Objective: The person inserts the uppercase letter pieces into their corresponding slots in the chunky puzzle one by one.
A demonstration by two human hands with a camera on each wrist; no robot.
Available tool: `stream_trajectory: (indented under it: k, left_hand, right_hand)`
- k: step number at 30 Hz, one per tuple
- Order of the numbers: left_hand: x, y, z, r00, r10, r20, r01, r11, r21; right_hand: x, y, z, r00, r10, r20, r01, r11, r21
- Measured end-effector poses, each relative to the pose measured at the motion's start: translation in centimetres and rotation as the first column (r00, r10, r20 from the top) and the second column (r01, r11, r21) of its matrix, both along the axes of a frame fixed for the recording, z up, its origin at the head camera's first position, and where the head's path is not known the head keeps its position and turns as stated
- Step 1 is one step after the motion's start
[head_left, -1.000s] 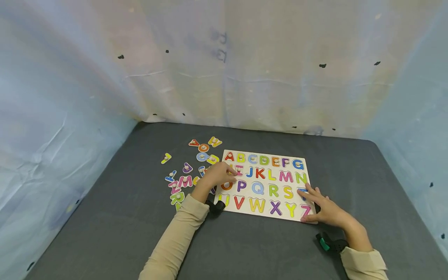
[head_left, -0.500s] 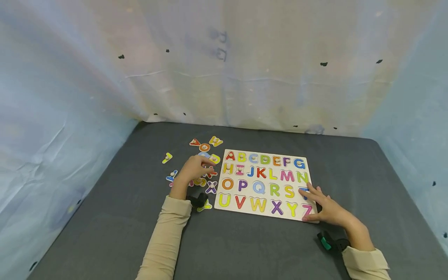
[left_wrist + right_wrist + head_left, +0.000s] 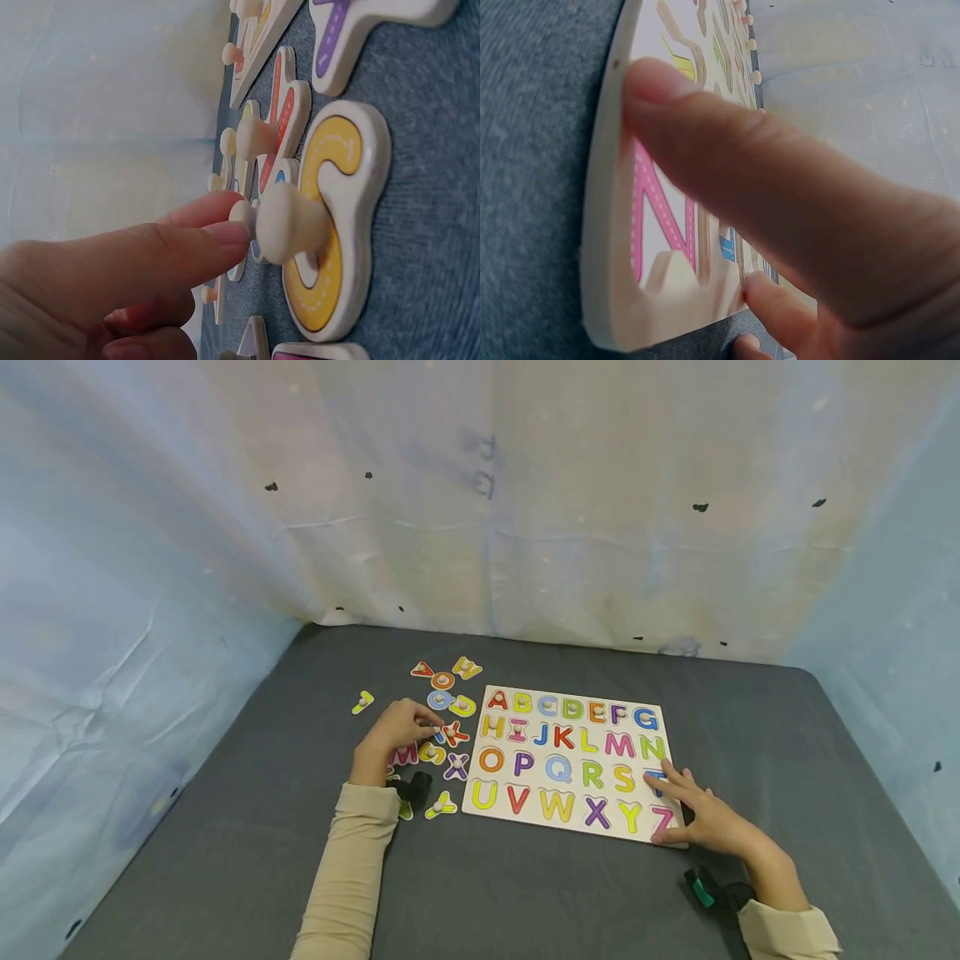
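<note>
My left hand is among the loose letter pieces left of the alphabet puzzle board. In the left wrist view, its thumb and forefinger pinch the small knob of a blue letter piece, mostly hidden behind the yellow S piece. The red K piece lies just right of the fingertips. My right hand rests on the board's right end, thumb at the near edge by the pink Z slot and fingers over the T slot.
Knobbed letters, including the H piece and I piece, sit in the board's upper rows. Around my left hand lie the purple X piece, yellow Y piece and orange O piece. A grey cloth covers the table.
My left hand has moved left from the board's H slot to the loose pieces, leaving the H piece in the board, and now pinches a blue piece's knob. My right hand stays on the board.
</note>
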State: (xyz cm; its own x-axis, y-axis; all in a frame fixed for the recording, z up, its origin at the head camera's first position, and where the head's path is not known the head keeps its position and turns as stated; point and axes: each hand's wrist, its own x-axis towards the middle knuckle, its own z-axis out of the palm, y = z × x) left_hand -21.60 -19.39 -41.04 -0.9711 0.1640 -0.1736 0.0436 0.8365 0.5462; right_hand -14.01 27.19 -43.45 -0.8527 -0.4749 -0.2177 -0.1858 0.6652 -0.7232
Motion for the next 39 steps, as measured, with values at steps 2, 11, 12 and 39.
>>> stream_trajectory:
  k: [2,11,12,39]
  left_hand:
    - [0.0,-0.1,0.0,1.0,0.007,0.003,-0.007,1.0,0.004]
    - [-0.1,-1.0,-0.3,0.994,0.105,0.014,-0.105,0.994,-0.01]
    - [-0.2,-1.1,-0.3,0.993,0.116,0.011,-0.115,0.993,-0.02]
    - [-0.2,-0.7,0.2,0.993,0.026,-0.114,-0.021,0.999,0.046]
  right_hand:
    - [0.0,0.0,0.0,1.0,0.0,0.001,0.0,1.0,0.002]
    - [0.0,0.0,0.3,1.0,-0.002,0.01,0.002,1.0,0.008]
    - [0.0,0.0,0.3,1.0,-0.003,0.012,0.003,1.0,0.009]
    - [0.0,-0.1,0.4,1.0,-0.004,0.008,0.003,1.0,0.022]
